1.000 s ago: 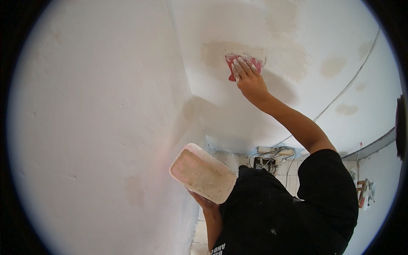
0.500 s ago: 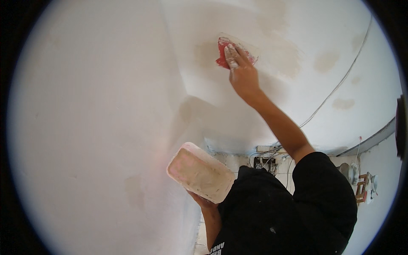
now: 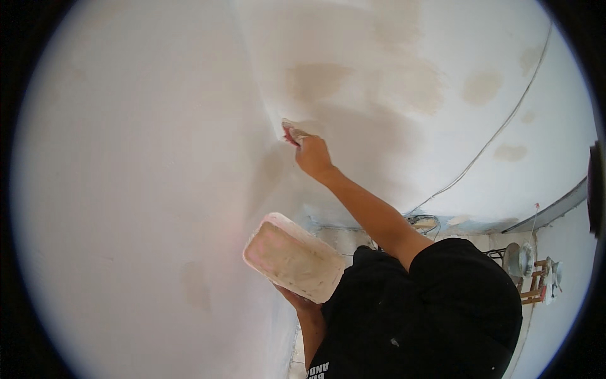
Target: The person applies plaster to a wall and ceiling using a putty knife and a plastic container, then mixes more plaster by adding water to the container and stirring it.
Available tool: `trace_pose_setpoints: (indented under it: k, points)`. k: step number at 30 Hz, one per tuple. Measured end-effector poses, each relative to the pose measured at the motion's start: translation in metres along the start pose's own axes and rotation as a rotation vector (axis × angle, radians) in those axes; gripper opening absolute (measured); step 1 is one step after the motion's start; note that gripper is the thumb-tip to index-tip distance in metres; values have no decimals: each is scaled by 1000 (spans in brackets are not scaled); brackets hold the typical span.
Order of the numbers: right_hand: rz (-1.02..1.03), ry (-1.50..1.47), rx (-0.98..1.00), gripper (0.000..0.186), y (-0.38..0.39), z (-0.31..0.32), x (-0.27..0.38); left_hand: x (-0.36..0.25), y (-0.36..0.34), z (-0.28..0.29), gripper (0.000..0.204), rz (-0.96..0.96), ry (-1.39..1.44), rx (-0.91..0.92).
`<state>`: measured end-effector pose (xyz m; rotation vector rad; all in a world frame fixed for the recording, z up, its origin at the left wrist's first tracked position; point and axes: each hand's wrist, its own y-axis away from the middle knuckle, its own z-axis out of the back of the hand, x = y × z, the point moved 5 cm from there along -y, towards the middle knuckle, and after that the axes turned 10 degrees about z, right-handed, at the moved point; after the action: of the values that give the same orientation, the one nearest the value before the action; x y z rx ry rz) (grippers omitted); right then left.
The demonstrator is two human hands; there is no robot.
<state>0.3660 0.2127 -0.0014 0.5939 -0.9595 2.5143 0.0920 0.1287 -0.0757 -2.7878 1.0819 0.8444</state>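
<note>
In my right hand point(image 3: 310, 153) is a plaster-caked red scraper point(image 3: 290, 132), its blade at the wall close to the inside corner and seen nearly side-on. My fingers are closed round it, with a pale smudge on them. Below and left, my left hand point(image 3: 297, 299) grips a pale pinkish rectangular tray point(image 3: 295, 259) smeared with beige compound, mostly hidden beneath it and close against my black shirt. Several beige damp-looking patches point(image 3: 315, 81) mark the white wall around and above the scraper.
The white side wall point(image 3: 139, 164) fills the left. Thin cables point(image 3: 492, 139) run down the right wall to a loose coil point(image 3: 424, 222) by the tiled floor point(image 3: 341, 243). A wooden stool point(image 3: 535, 284) with pale buckets point(image 3: 520, 259) stands at the lower right.
My right hand and the scraper have moved down and left, from the upper patch toward the corner, and turned edge-on. The left hand and tray have shifted slightly left.
</note>
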Motion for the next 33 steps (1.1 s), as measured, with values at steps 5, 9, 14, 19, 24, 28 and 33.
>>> trace_pose_setpoints:
  k: [5, 9, 14, 19, 24, 28, 33]
  points:
    - [283, 153, -316, 43, -4, 89, 35, -3, 6, -2, 61, -102, -221, -98]
    - [425, 414, -475, 46, -17, 117, 40, 12, -1, -7, 62, 67, -4, 20]
    - [393, 570, -518, 50, -37, 84, 58, -1, 3, -22, 62, 15, -45, 22]
    - [369, 539, -382, 47, -30, 32, 44, 7, 0, -16, 61, 75, -11, 81]
    - [-156, -17, 354, 44, -10, 7, 57, 0, 0, -7, 61, 44, 0, 3]
    - [209, 100, -287, 47, 15, 38, -1, 17, -5, -4, 62, 63, -3, 36]
    - [496, 514, -453, 45, 6, 126, 40, 1, 4, -22, 64, 103, 15, 46]
